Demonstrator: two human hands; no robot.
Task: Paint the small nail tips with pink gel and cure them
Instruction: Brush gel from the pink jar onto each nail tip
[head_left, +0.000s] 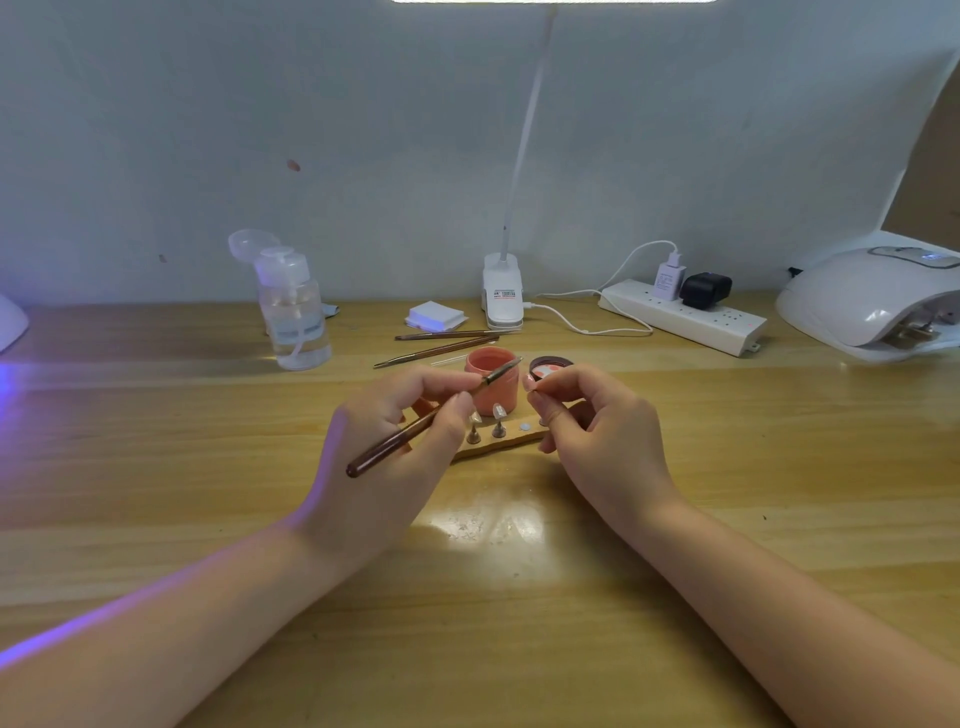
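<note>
My left hand (395, 436) grips a brown-handled gel brush (384, 447), its tip reaching over the open pink gel jar (491, 387). The jar's dark lid (550, 366) lies just right of it, inside up. My right hand (597, 421) pinches a small nail tip (530, 384) between thumb and fingers, held up beside the jar. Below the hands a wooden holder strip (498, 448) carries two clear nail tips on metal stands (498, 422) and bare white spots (525, 427). The white curing lamp (872, 301) sits at the far right.
A clear pump bottle (296, 312) stands back left. Two spare brushes (441, 345) and a white pad stack (434, 316) lie behind the jar. A clip lamp base (501, 293), power strip (680, 317) and cables line the wall. Violet light glows at the left edge.
</note>
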